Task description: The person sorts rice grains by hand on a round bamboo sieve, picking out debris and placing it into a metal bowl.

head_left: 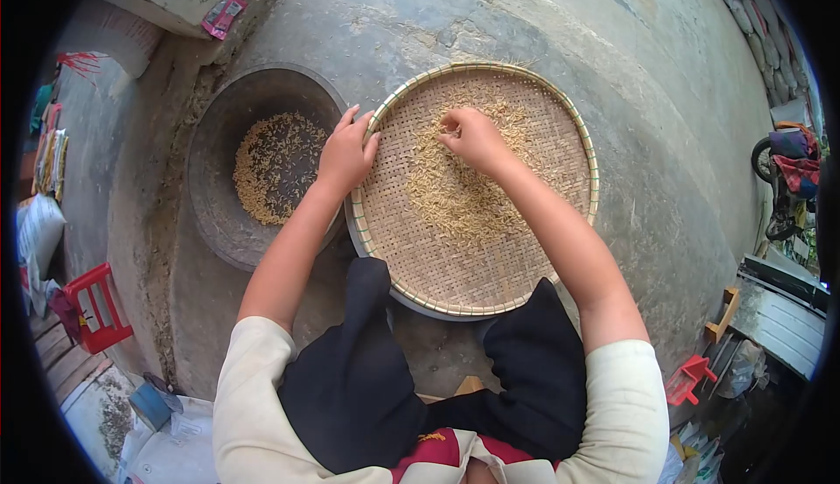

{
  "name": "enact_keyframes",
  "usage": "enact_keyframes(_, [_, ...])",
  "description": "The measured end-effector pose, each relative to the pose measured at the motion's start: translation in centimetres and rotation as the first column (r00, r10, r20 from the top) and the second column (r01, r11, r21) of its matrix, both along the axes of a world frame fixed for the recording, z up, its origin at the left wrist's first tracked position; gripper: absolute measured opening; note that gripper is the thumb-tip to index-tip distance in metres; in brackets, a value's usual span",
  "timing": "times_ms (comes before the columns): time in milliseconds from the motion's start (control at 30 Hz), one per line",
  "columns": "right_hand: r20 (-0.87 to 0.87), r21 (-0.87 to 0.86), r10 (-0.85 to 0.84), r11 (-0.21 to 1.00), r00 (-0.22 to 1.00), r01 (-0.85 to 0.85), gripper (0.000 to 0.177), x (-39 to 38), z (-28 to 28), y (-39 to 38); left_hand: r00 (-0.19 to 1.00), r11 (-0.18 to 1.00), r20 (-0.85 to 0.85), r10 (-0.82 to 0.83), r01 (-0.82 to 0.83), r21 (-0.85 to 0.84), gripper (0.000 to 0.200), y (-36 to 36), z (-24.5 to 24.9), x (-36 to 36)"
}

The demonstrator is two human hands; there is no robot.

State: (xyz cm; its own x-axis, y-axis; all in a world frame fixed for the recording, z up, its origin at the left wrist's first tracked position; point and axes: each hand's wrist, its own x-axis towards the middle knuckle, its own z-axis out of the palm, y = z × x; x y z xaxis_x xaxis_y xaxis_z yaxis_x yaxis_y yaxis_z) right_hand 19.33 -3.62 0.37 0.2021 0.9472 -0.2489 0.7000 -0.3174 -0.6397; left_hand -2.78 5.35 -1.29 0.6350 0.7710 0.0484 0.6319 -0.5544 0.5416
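A round woven bamboo winnowing tray [420,265] lies in front of my knees, with husked-looking straw-coloured grains [464,208] spread over its middle. My left hand [347,153] holds the tray's left rim, fingers along the outside and thumb at the inner edge. Above the grains, my right hand [475,140] is closed in a pinch; whatever its fingertips hold is too small to make out. To the left stands a wide dark basin [210,164] with more grains [267,169] on its bottom, close beside my left hand.
The tray sits on something round, mostly hidden under it. Grey concrete floor [656,169] surrounds both vessels. A pink packet [224,15] lies on a ledge at upper left. Red plastic stools [94,309] stand at left. Stacked sacks [761,24] and a motorbike [781,178] are at right.
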Motion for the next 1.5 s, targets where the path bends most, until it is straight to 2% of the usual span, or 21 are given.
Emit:
enact_keyframes(33, [0.095,-0.001,0.058,0.998,0.994,-0.059,0.025,-0.5,-0.1,-0.1,1.000,1.000,-0.002,-0.002,0.002,0.001,0.037,0.0,-0.1,0.0])
enact_keyframes(133, [0.117,-0.005,0.046,0.999,0.992,-0.046,0.022,-1.5,-0.1,-0.2,1.000,0.993,-0.005,-0.030,0.030,0.112,0.037,-0.1,-0.4,0.0])
enact_keyframes(200, [0.139,-0.008,0.054,0.999,0.989,-0.054,0.021,-1.7,0.1,0.0,0.996,0.960,0.039,-0.074,0.061,0.273,0.033,-0.3,-0.5,0.0])
enact_keyframes(233, [0.144,0.018,0.098,0.995,0.985,-0.101,0.019,-1.5,-0.1,0.0,0.997,0.960,0.039,-0.071,0.058,0.273,0.033,-0.5,-0.1,0.0])
enact_keyframes(300, [0.149,0.043,0.145,0.987,0.978,-0.153,0.017,-1.4,-0.4,0.0,0.978,0.914,0.020,-0.208,0.187,0.360,0.028,-0.6,0.6,-0.1])
enact_keyframes(467, [0.249,0.018,0.248,0.965,0.936,-0.261,0.011,-1.6,-1.0,0.1,0.973,0.940,0.087,-0.212,0.179,0.290,0.017,-0.6,0.1,-0.5])
enact_keyframes(700, [0.249,-0.022,0.293,0.955,0.923,-0.297,0.011,-2.0,0.2,1.1,0.977,0.973,0.156,-0.145,0.112,0.201,0.010,-0.8,-1.1,-0.7])
enact_keyframes(767, [0.074,0.086,0.229,0.968,0.971,-0.235,0.013,-3.1,1.9,2.3,0.969,0.976,0.207,-0.137,0.097,0.192,0.011,-0.8,-0.9,-0.5])
enact_keyframes(800, [-0.184,0.037,0.207,0.978,0.961,-0.203,0.018,-3.8,3.1,3.1,0.969,0.977,0.208,-0.136,0.096,0.189,0.011,-0.9,-0.9,-0.5])
enact_keyframes(833, [-0.431,-0.021,0.154,0.983,0.889,-0.180,0.023,-4.9,5.4,3.9,0.969,0.983,0.207,-0.136,0.107,0.146,0.013,-0.8,-0.9,-0.5])
enact_keyframes(867, [-0.435,-0.024,0.148,0.984,0.888,-0.176,0.023,-5.8,7.1,4.3,0.969,0.987,0.204,-0.140,0.120,0.106,0.016,-0.8,-0.8,-0.6])
enact_keyframes(900, [-0.705,0.012,0.147,0.981,0.694,-0.194,0.027,-6.6,8.6,4.8,0.969,0.986,0.200,-0.145,0.127,0.104,0.016,-0.8,-0.5,-0.6])
enact_keyframes(933, [-0.895,0.055,0.137,0.978,0.424,-0.199,0.030,-7.0,9.2,4.8,0.976,0.990,0.173,-0.131,0.120,0.073,0.017,-0.9,0.0,-0.5])
enact_keyframes(967, [-0.897,0.056,0.134,0.980,0.422,-0.192,0.030,-6.7,8.9,4.8,0.982,0.993,0.146,-0.117,0.112,0.042,0.018,-1.0,0.3,-0.5])
enact_keyframes(1033, [-0.514,0.143,0.224,0.974,0.828,-0.174,0.036,-5.1,7.8,4.9,0.983,0.993,0.149,-0.102,0.091,0.078,0.015,-0.8,-0.8,-0.5])
enact_keyframes(1067, [-0.378,0.094,0.154,0.987,0.913,-0.128,0.032,-4.3,7.2,4.6,0.976,0.990,0.187,-0.115,0.097,0.105,0.014,-0.9,-0.8,-0.5])
enact_keyframes(1100, [-0.376,0.092,0.157,0.987,0.913,-0.132,0.032,-3.6,6.1,4.0,0.966,0.986,0.223,-0.127,0.099,0.131,0.012,-0.9,-1.0,-0.6])
enact_keyframes(1167, [-0.107,0.001,0.107,0.994,0.988,-0.108,0.028,-2.7,3.7,2.9,0.970,0.988,0.211,-0.120,0.096,0.125,0.011,-0.8,-1.0,-0.6])
enact_keyframes(1300, [0.003,-0.041,0.125,0.991,0.992,-0.125,0.025,-2.5,0.2,1.6,0.976,0.989,0.186,-0.114,0.093,0.117,0.010,-1.0,-1.0,-0.6])
enact_keyframes(1367, [0.116,-0.050,0.170,0.985,0.979,-0.165,0.021,-2.9,-0.3,1.4,0.976,0.989,0.183,-0.116,0.096,0.117,0.010,-0.9,-1.0,-0.7])
enact_keyframes(1500, [0.146,-0.087,0.228,0.972,0.963,-0.217,0.018,-2.9,0.0,1.3,0.976,0.988,0.182,-0.119,0.098,0.121,0.009,-0.9,-1.0,-0.6])
